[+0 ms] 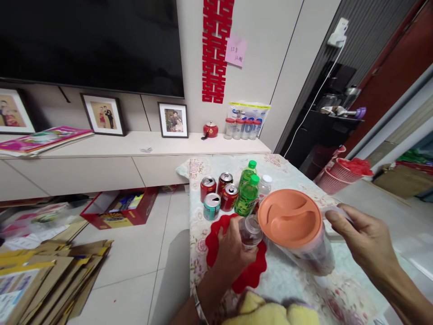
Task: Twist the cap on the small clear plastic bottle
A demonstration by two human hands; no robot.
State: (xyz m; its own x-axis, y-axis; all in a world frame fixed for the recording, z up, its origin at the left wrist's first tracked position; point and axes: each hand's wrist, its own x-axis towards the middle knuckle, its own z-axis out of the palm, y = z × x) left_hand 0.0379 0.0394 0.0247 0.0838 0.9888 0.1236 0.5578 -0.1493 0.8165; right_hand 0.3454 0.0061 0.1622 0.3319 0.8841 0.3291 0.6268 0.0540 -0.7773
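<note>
My right hand [367, 237] is closed round the handle of a clear plastic pitcher [316, 257]. The pitcher has an orange lid [290, 219] and leans to the left; its contents are blurred. In my left hand [230, 250] is a small clear jar [250, 232], its mouth close to the lid's left edge. Whether anything is inside the jar I cannot tell. Beneath the jar lies a red scalloped mat [246, 275]. Beyond my left hand stand green-capped bottles [246, 196], a white-capped clear bottle [265, 183], red cans [230, 196] and a teal can [212, 206].
A flowered cloth [199, 225] covers the table. Yellow fabric [270, 313] lies at its near edge. Red-lidded jars [238, 128] stand on the white cabinet [162, 149]. Flattened cardboard [61, 275] and a red box [135, 212] are on the floor; a pink basket [341, 174] stands right.
</note>
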